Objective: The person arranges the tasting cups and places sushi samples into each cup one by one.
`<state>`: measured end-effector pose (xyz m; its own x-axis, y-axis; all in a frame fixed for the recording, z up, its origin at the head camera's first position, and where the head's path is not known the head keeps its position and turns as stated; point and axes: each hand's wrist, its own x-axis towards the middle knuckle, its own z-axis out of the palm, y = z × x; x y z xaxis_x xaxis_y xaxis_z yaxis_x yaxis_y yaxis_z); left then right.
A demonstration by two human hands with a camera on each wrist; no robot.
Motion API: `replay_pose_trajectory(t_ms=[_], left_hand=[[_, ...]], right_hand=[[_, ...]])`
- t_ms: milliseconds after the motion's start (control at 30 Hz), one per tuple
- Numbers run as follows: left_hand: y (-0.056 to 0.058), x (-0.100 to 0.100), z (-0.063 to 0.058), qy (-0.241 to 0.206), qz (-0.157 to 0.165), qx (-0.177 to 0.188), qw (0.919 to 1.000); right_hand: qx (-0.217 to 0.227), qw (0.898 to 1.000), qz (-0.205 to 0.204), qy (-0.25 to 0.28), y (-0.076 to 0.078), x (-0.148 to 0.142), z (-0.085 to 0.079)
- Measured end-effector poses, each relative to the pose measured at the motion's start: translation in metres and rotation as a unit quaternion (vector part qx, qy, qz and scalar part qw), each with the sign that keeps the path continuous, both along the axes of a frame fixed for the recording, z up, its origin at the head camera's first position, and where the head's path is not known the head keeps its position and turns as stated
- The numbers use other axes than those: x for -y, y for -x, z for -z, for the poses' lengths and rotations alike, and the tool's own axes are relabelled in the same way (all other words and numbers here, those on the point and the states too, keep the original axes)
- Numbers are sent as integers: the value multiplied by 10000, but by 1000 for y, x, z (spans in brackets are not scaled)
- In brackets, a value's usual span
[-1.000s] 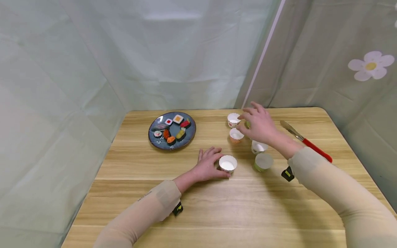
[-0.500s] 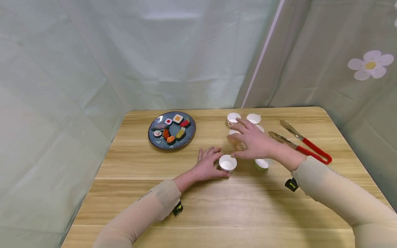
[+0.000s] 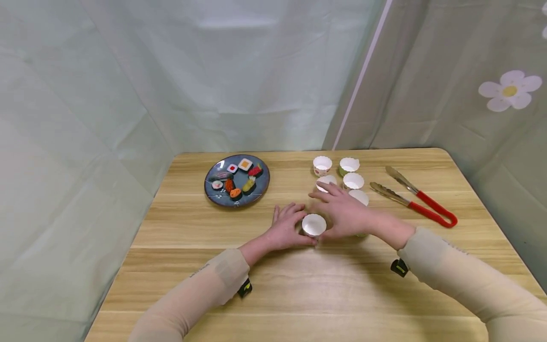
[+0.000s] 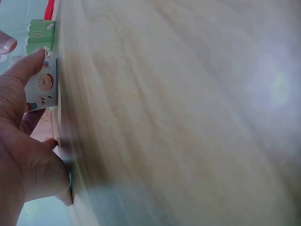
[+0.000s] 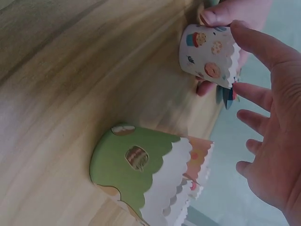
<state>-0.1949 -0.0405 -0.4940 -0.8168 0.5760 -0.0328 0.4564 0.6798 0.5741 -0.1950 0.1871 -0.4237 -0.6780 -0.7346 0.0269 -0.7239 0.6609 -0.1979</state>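
Observation:
My left hand (image 3: 286,232) rests at the table and holds a white paper baking cup (image 3: 314,225) between thumb and fingers. Donuts and cupcakes are printed on this cup's side, as the right wrist view shows (image 5: 209,54). Just to the right of it is my right hand (image 3: 344,213), its fingers spread and its thumb and forefinger right at the scalloped rim. A green baking cup (image 5: 136,165) stands close by, mostly covered by the right hand in the head view. Behind that hand are several more baking cups, among them one at the back (image 3: 322,166).
A dark blue plate (image 3: 237,203) of sushi pieces sits at the back left. Red-handled tongs (image 3: 427,209) lie spread on the right side of the wooden table (image 3: 273,294). Fabric curtains (image 3: 256,71) hang behind and at both sides.
My right hand has come from over the back cups toward me and left, down to the held cup. More cups and both arms of the tongs now show. My left hand keeps still.

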Motion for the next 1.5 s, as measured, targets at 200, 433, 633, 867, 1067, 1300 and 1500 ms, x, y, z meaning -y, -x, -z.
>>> replay_pose_trajectory(t_ms=[200,433,633,867,1067,1300,1500], left_hand=[[0,0,0,44,14,-31,10000],[1,-1,1,118,3,7,9999],[1,0,1,69,38,3,10000],[-3,5,1,85,89,52,9999],[-8,10,0,47,126,135,9998],[-9,13,1,-61,142,181,9997],[-9,14,2,-23,168,245,9996]], right_hand=[[102,9998,-15,143,-1,2,6],[131,9998,12,134,-1,3,9],[100,9999,34,117,-1,3,10],[88,9999,-64,88,-4,5,11],[-7,10000,-74,60,-8,8,12],[-74,9999,-77,116,-11,10,11],[-70,9998,-120,142,-11,11,10]])
